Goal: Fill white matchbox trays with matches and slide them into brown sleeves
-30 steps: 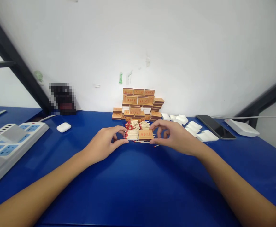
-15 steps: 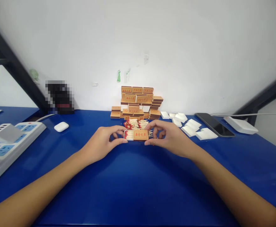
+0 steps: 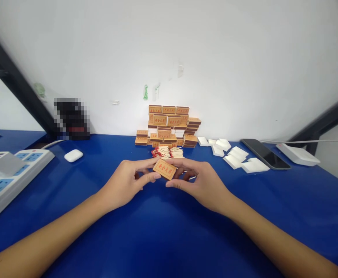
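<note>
Between my two hands is a closed orange matchbox (image 3: pixel 165 169) with red lettering, tilted down to the right. My left hand (image 3: pixel 128 181) grips its left end between thumb and fingers. At the other end, the fingers of my right hand (image 3: pixel 199 180) are curled around the matchbox, the thumb along the lower edge. Just behind lies a pile of loose matches (image 3: pixel 165 152) with red heads. A stack of several matchboxes (image 3: pixel 169 120) rises against the wall beyond the matches.
White matchbox trays (image 3: pixel 236 156) lie to the right, beside a dark phone (image 3: pixel 265 153) and a white box-shaped device (image 3: pixel 298 154). On the left are a white earbud case (image 3: pixel 73 156) and a power strip (image 3: pixel 38 170) with plugs. The table (image 3: pixel 163 235) is blue.
The matchbox tray, half out with matches showing, has been pushed into its sleeve. The box is now tilted and slightly nearer to me, and my hands have come closer together.
</note>
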A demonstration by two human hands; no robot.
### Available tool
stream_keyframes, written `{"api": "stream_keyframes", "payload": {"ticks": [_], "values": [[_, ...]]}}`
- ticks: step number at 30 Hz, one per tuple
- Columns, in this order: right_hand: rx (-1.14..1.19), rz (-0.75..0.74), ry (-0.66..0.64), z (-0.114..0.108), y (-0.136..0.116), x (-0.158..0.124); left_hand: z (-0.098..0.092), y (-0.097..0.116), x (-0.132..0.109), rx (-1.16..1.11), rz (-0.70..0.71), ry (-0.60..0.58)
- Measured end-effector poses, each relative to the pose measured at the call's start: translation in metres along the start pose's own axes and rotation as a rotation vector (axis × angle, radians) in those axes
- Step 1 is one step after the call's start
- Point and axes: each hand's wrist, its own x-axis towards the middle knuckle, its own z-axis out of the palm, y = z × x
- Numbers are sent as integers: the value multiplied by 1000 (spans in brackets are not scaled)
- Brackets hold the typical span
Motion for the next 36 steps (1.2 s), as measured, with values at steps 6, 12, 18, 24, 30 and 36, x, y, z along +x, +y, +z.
{"api": "stream_keyframes", "payload": {"ticks": [6,12,18,24,30,36], "values": [[-20,-52,-1,1,-4,-1,0,0,0,88,52,-38],[-45,-121,28,3,2,0,3,-2,1,166,97,21],[-153,-136,140,-2,12,5,-27,-24,15,213,44,185],[-308,-206,312,-18,22,12,-69,-64,45,417,-124,430],[-470,-211,356,-32,29,18,-69,-69,64,493,-126,365],[-505,-183,377,-43,30,20,-60,-63,74,546,-143,334]]}}
